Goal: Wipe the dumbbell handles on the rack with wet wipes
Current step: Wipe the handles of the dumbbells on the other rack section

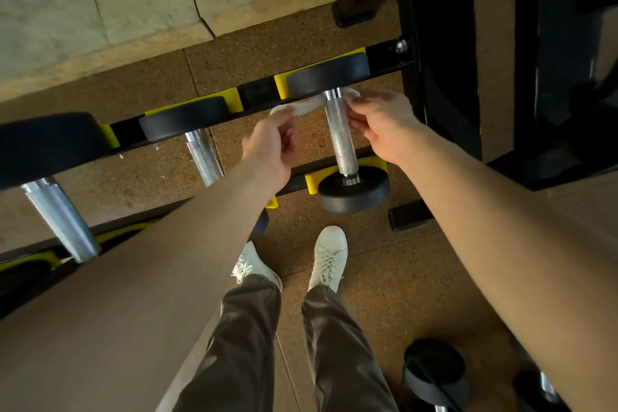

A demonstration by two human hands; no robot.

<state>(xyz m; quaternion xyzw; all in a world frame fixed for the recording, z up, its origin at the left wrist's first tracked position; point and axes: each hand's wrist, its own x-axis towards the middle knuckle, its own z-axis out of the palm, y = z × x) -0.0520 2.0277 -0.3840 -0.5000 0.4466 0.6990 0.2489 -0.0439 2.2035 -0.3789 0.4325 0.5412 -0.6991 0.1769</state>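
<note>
Left hand (272, 147) and right hand (381, 124) each pinch an end of the wet wipe (302, 106), looped behind the far end of the rightmost dumbbell handle (338, 134) on the rack (257, 92).

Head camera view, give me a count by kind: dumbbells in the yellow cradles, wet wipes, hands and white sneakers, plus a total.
Dumbbells in yellow cradles: 3 (left dumbbell, middle dumbbell, right dumbbell)
Wet wipe: 1
Hands: 2 (left hand, right hand)
White sneakers: 2 (left sneaker, right sneaker)
Total: 8
The dumbbell at lower right is left out.
</note>
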